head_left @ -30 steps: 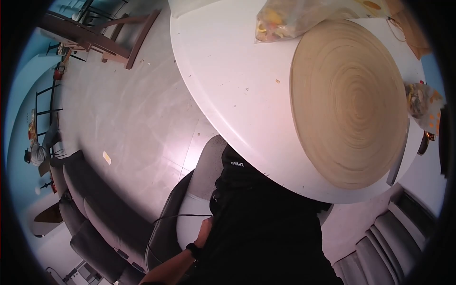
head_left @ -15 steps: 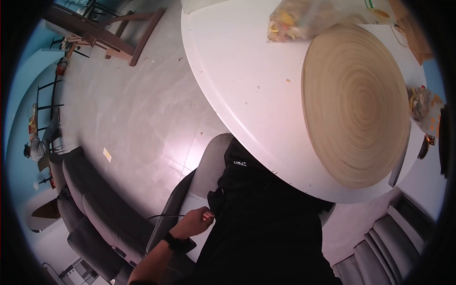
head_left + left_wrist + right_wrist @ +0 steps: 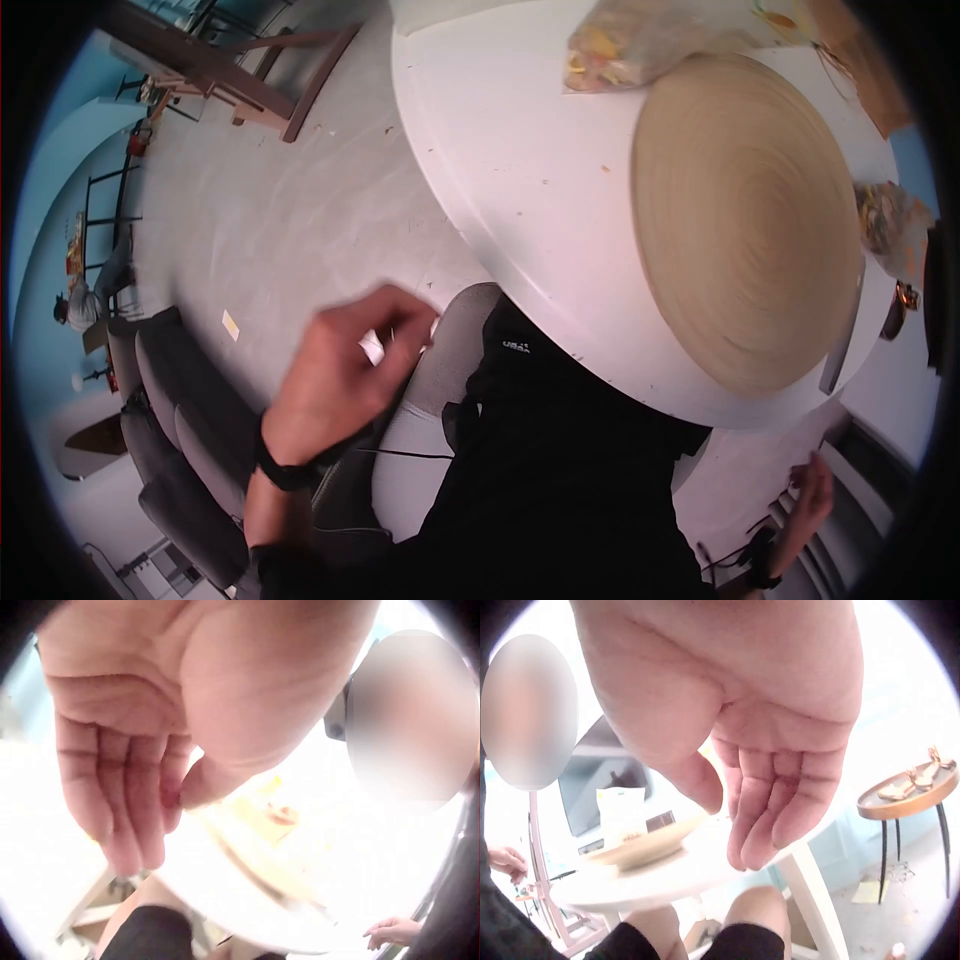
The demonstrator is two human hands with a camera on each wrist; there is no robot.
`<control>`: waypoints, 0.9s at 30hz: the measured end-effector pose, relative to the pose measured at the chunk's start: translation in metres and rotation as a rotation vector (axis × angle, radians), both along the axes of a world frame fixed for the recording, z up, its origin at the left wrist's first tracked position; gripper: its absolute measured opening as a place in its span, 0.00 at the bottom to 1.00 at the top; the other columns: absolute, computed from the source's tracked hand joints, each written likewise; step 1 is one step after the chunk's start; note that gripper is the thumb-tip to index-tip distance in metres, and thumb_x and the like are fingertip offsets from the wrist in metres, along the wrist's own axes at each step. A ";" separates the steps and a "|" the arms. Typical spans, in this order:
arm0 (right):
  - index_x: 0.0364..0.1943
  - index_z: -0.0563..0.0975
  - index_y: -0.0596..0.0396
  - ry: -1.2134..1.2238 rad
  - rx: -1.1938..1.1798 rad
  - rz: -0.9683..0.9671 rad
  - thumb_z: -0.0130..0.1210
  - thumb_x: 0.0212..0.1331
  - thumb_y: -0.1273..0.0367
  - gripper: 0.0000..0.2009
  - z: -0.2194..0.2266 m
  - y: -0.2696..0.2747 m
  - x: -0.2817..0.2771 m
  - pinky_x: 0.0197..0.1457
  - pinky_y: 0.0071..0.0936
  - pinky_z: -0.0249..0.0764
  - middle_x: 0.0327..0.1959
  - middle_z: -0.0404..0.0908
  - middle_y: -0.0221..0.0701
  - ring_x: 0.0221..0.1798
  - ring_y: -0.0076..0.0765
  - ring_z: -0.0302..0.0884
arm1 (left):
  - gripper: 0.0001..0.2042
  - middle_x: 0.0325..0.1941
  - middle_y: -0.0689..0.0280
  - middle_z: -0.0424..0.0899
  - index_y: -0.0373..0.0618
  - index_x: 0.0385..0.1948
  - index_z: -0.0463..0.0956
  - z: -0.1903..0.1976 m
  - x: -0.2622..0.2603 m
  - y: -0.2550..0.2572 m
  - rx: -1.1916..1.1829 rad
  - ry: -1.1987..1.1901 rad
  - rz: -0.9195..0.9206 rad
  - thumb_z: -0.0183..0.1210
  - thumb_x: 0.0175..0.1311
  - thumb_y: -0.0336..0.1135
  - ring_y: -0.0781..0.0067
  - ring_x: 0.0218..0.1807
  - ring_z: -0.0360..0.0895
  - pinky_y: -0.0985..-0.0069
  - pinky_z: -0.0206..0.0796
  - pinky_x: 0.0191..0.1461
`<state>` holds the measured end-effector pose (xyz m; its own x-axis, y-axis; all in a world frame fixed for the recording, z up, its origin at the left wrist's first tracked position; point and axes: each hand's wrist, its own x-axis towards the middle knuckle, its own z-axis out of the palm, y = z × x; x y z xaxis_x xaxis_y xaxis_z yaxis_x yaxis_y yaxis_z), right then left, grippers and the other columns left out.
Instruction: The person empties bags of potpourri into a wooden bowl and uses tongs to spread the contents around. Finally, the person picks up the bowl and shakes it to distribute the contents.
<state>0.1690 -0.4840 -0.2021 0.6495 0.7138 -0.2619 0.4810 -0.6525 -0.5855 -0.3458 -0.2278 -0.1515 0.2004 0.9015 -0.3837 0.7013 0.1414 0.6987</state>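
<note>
My left hand is raised beside the chair, left of the round white table. Its fingers bend loosely, and in the left wrist view the thumb tip meets the index fingertip with nothing visible between them. At the lower right of the head view, my right hand hangs off the table's edge. Seen from the right wrist, its fingers are relaxed around nothing. A round wooden board with ring grain lies flat on the table, apart from both hands.
A clear plastic bag of colourful small pieces lies beyond the board; another bag is at its right. A long grey strip runs along the board's near right edge. Dark grey sofas stand left. A small round side table holds sandals.
My left hand has lifted from beside the black clothing, up and to the left over the chair. My right hand has come into the head view at lower right. The board stays put.
</note>
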 end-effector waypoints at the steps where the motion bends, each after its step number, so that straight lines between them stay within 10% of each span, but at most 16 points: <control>1: 0.54 0.79 0.65 -0.054 0.103 0.036 0.50 0.75 0.65 0.16 0.005 0.006 0.007 0.40 0.23 0.69 0.31 0.79 0.28 0.34 0.23 0.71 | 0.05 0.31 0.63 0.85 0.34 0.40 0.81 0.003 0.009 0.011 0.118 -0.174 0.051 0.57 0.68 0.24 0.78 0.33 0.81 0.79 0.71 0.40; 9: 0.49 0.81 0.64 -0.095 0.289 0.023 0.55 0.65 0.77 0.11 0.066 0.081 -0.028 0.39 0.23 0.75 0.32 0.85 0.33 0.31 0.25 0.77 | 0.09 0.27 0.67 0.79 0.36 0.44 0.78 -0.010 0.049 0.082 0.502 -0.308 0.003 0.52 0.77 0.32 0.79 0.30 0.75 0.79 0.67 0.37; 15: 0.48 0.81 0.64 0.003 0.285 -0.037 0.58 0.65 0.73 0.10 0.011 0.097 -0.027 0.35 0.23 0.73 0.25 0.79 0.31 0.27 0.23 0.75 | 0.09 0.31 0.66 0.80 0.37 0.50 0.76 -0.053 0.044 0.079 0.496 -0.463 0.079 0.53 0.76 0.31 0.79 0.31 0.76 0.80 0.69 0.37; 21: 0.59 0.75 0.63 -0.259 0.284 0.016 0.67 0.56 0.69 0.25 -0.028 0.096 -0.036 0.39 0.33 0.75 0.39 0.79 0.39 0.36 0.37 0.77 | 0.15 0.41 0.65 0.79 0.37 0.57 0.72 -0.037 0.050 0.086 0.588 -0.505 0.077 0.55 0.70 0.24 0.79 0.40 0.77 0.81 0.69 0.42; 27: 0.62 0.73 0.65 -0.312 0.155 0.069 0.71 0.51 0.67 0.33 -0.023 0.094 -0.040 0.52 0.36 0.77 0.50 0.76 0.44 0.48 0.46 0.78 | 0.29 0.63 0.57 0.77 0.40 0.63 0.70 0.024 0.105 0.102 1.048 -0.124 -0.403 0.67 0.57 0.26 0.58 0.61 0.75 0.66 0.70 0.58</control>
